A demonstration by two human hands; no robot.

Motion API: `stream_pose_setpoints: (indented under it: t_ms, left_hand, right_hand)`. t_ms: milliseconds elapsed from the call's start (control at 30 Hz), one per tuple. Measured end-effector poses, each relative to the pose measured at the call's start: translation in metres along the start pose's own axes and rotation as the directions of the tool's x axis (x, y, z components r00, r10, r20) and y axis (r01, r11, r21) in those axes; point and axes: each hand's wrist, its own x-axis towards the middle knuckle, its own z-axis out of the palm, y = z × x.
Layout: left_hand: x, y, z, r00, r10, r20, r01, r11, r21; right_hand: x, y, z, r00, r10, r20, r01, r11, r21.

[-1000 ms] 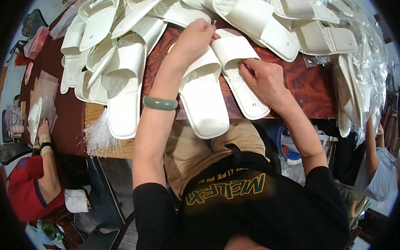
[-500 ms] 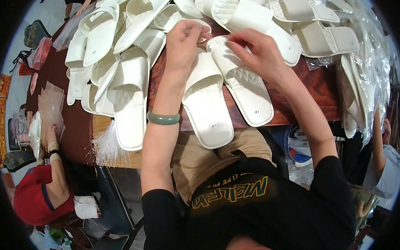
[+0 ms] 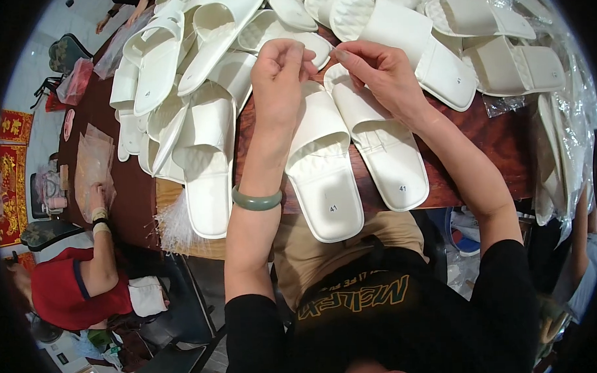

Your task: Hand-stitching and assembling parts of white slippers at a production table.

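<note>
Two white slippers (image 3: 350, 152) lie side by side at the table's (image 3: 494, 147) near edge. Left hand (image 3: 280, 75) and right hand (image 3: 380, 72), fingers pinched together, meet above their toe ends.

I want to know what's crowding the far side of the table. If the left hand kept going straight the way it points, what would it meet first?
Probably the white slipper lying just beyond the left hand; depth is hard to judge here.

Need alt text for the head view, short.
Both hands, left hand and right hand, meet at the toe ends of two white slippers lying side by side on a dark wooden table, with more white slippers piled around.
</note>
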Motion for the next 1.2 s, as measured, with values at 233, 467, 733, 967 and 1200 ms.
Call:
stream_pose_setpoints:
  t_ms: [233,467,733,967,1200]
  left_hand:
    - [-0.002,0.006,0.004,0.999,-0.046,0.019,0.045,0.998,0.054]
    - [-0.006,0.012,0.007,0.998,-0.059,0.02,0.059,0.998,0.032]
    - [-0.006,0.011,0.005,0.995,-0.09,0.04,0.088,0.994,0.058]
    - [-0.005,0.007,0.0,0.99,-0.096,0.1,0.096,0.995,0.002]
    - [-0.005,0.007,0.0,0.979,-0.148,0.143,0.154,0.988,-0.026]
  right_hand:
    - [0.003,0.011,-0.003,0.992,-0.122,-0.018,0.121,0.991,-0.057]
    - [0.0,0.003,-0.003,0.995,-0.097,-0.029,0.092,0.986,-0.137]
    - [0.0,0.005,-0.002,0.994,-0.106,-0.026,0.102,0.984,-0.143]
    - [0.001,0.006,-0.003,0.995,-0.102,-0.016,0.098,0.981,-0.169]
    - [-0.002,0.003,-0.003,0.994,-0.094,0.051,0.097,0.994,-0.057]
